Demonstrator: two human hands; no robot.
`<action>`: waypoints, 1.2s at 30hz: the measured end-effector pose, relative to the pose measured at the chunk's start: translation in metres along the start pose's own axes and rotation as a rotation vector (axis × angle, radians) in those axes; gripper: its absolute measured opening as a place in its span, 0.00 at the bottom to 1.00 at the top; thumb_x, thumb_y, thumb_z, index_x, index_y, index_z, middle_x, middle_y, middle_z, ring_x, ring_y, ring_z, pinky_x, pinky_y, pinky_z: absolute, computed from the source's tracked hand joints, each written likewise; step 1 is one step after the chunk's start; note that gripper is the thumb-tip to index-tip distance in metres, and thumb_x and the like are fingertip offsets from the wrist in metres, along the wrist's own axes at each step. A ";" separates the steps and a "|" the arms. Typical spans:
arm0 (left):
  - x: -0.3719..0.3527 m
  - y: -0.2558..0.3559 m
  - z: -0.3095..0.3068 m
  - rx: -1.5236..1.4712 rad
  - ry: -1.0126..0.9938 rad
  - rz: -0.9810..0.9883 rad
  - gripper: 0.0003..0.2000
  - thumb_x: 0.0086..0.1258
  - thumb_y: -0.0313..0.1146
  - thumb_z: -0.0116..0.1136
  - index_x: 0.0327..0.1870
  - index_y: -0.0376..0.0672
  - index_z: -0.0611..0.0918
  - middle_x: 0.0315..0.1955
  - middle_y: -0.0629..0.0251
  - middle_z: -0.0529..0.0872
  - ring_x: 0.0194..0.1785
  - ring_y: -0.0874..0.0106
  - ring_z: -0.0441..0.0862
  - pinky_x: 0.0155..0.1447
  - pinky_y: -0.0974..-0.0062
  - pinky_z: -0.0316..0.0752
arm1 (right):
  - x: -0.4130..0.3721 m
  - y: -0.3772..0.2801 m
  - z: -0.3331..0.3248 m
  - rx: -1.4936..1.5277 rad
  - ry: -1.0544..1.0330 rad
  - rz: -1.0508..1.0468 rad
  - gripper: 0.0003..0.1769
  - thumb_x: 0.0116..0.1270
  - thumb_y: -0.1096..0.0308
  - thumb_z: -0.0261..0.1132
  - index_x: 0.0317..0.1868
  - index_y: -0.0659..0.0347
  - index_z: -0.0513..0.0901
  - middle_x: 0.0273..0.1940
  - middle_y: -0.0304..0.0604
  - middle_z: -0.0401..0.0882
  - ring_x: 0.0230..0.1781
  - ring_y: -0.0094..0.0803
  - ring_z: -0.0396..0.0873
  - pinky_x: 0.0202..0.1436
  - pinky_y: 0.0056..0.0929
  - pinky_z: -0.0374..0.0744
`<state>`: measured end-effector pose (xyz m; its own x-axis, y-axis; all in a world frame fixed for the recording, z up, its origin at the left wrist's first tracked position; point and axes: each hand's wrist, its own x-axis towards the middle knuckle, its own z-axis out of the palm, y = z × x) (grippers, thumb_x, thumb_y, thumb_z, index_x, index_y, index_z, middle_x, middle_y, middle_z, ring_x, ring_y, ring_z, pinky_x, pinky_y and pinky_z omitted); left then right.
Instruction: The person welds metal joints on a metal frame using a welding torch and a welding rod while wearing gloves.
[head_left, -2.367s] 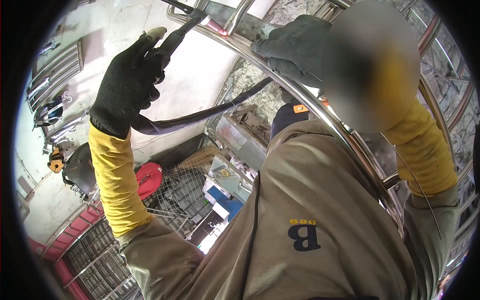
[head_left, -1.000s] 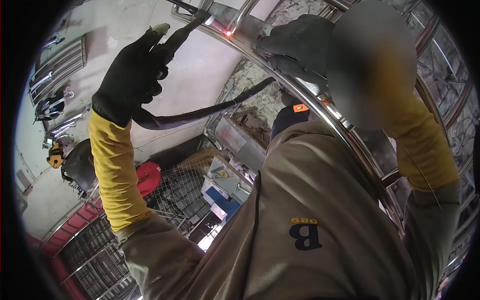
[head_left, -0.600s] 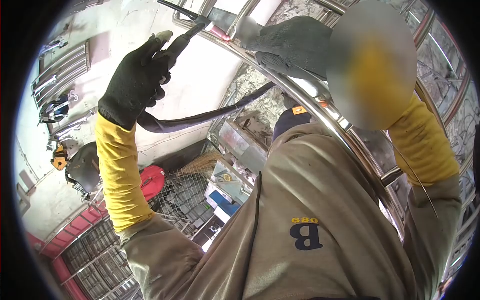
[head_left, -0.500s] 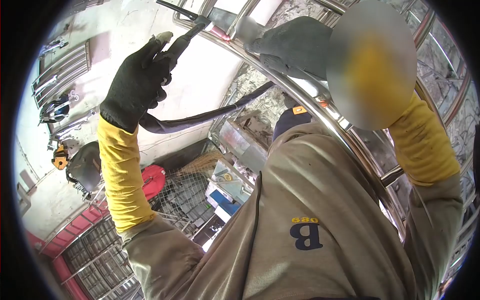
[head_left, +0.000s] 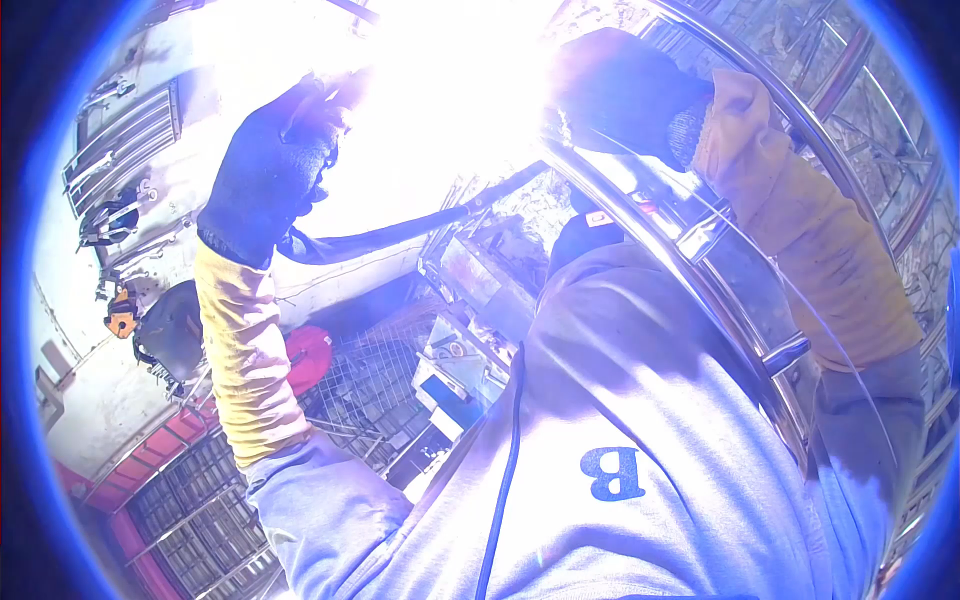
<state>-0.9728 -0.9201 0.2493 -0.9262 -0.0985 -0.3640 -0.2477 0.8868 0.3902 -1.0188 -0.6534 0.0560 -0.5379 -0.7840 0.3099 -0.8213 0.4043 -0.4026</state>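
My left hand [head_left: 270, 165], in a black glove, is closed around the handle of a torch. Glare swallows most of the torch, while its dark hose [head_left: 390, 240] trails off to the right below. Across the glare, my right hand [head_left: 630, 100], in a dark glove, is closed on a thin wire [head_left: 822, 325] that runs back along the yellow sleeve. Its fingertips are lost in the light. Intense white light fills the gap between both hands, over the upper end of a shiny curved metal tube [head_left: 640, 225].
More metal tubes [head_left: 785, 355] curve down the right side. Tools [head_left: 125, 215] hang on the pale wall at left. A red round object [head_left: 308, 360], a wire mesh and a blue box [head_left: 450, 400] lie below. My torso fills the lower middle.
Bright white light has appeared between my hands, hiding the torch tip and tube joint. The blurred patch over my right wrist is gone, and the thin wire shows more clearly. My left hand has barely moved.
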 end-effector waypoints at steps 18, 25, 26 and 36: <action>-0.011 0.024 0.003 0.061 0.018 -0.164 0.26 0.86 0.37 0.54 0.83 0.52 0.76 0.32 0.72 0.80 0.24 0.84 0.73 0.27 0.85 0.67 | -0.001 0.002 0.010 -0.023 0.025 0.036 0.20 0.84 0.51 0.60 0.68 0.43 0.88 0.43 0.47 0.92 0.43 0.47 0.91 0.52 0.48 0.88; -0.006 0.009 -0.001 -0.037 -0.020 -0.051 0.23 0.84 0.29 0.57 0.78 0.45 0.80 0.38 0.76 0.82 0.31 0.87 0.72 0.29 0.84 0.71 | 0.000 0.006 0.011 -0.015 0.043 0.016 0.20 0.84 0.51 0.61 0.66 0.45 0.89 0.40 0.47 0.91 0.42 0.47 0.90 0.51 0.48 0.88; -0.007 0.012 0.001 -0.099 -0.033 -0.059 0.23 0.85 0.29 0.57 0.79 0.45 0.79 0.38 0.76 0.82 0.30 0.86 0.72 0.30 0.84 0.71 | 0.001 0.007 0.011 -0.011 0.044 0.011 0.20 0.84 0.51 0.62 0.66 0.45 0.89 0.40 0.47 0.91 0.42 0.47 0.90 0.51 0.48 0.88; -0.009 0.024 0.002 0.025 0.021 -0.178 0.26 0.87 0.37 0.52 0.84 0.60 0.75 0.33 0.73 0.79 0.24 0.84 0.72 0.26 0.84 0.66 | -0.002 0.023 0.029 -0.112 0.230 -0.209 0.21 0.82 0.54 0.63 0.68 0.47 0.87 0.43 0.45 0.91 0.45 0.45 0.90 0.51 0.45 0.88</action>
<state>-0.9696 -0.8973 0.2603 -0.8744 -0.2639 -0.4072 -0.4009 0.8657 0.2998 -1.0312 -0.6565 0.0214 -0.3741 -0.7337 0.5673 -0.9273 0.3054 -0.2165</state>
